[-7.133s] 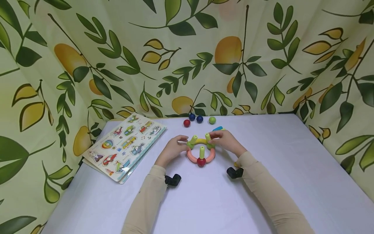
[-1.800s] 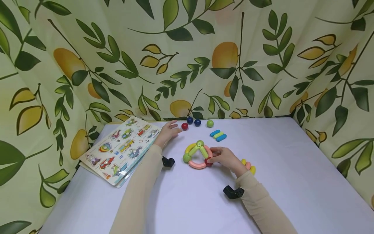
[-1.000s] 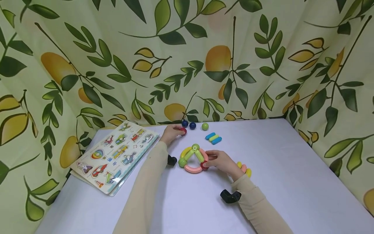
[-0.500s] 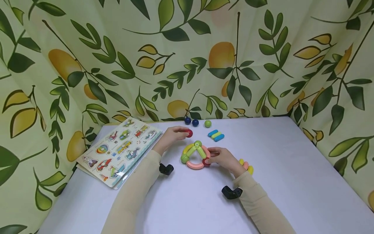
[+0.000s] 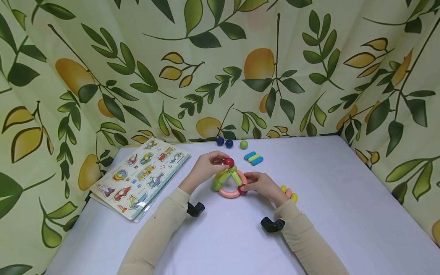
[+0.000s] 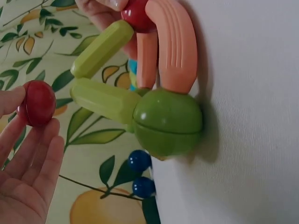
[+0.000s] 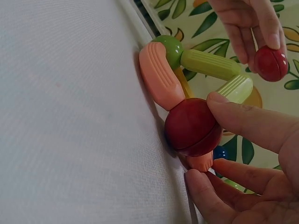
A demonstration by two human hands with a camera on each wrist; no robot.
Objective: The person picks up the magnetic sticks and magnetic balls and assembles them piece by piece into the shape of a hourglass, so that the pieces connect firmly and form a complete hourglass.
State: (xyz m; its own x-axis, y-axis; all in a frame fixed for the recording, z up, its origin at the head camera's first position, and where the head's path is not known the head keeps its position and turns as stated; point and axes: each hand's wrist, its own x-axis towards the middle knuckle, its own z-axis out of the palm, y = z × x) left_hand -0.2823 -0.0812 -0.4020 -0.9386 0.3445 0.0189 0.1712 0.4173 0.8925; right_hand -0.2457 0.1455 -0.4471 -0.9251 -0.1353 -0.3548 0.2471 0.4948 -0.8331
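Over a white-clothed table (image 5: pixel 227 236) | left hand (image 5: pixel 207 167) pinches a glossy red plastic ball (image 5: pixel 228 162), just carried from the back; near lime-green ridged rods (image 5: pixel 224 177), unattached | right hand (image 5: pixel 262 185) grips round red joint (image 7: pixel 192 126)

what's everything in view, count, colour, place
picture boards: at least two, multicoloured, table's left
loose balls: three, two blue, one green, back edge
held ball: one, red, in left hand
toy ring: one, multicoloured, centre
back rods: three, two blue, one green, behind ring, rightward
side rods: three, two yellow, one pink, right of ring
table: one, white, below
curtain: one, leafy cream, behind
wrist devices: two, black, at wrists
sleeves: two, beige, on arms
left hand: one, pinching held ball
right hand: one, gripping toy ring
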